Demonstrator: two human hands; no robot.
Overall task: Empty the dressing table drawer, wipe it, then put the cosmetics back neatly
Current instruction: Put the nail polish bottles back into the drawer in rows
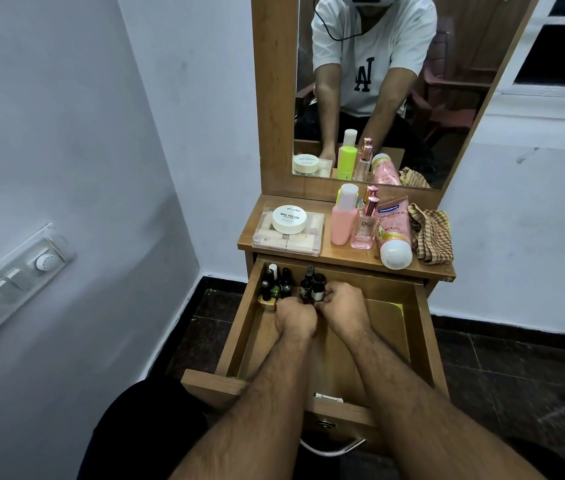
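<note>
Bottles [310, 287] touching both hands' fingertips, drawer [391, 306] back-left corner.

Wooden desk [343, 252] with mirror behind and open drawer [423, 327] below. On the desk top, left: a clear plastic case [288, 240] carrying a white round tin [289, 219] labelled "NAIL POLISH". Centre: an upright pink bottle [344, 216] with pale cap, just beside a clear perfume bottle [365, 225] with rose-gold cap. Right: a pink tube [393, 230] lying cap-forward, touching a crumpled checked cloth [431, 237]. On the drawer floor, back left corner: a cluster of small dark bottles [291, 284], standing upright.
</note>
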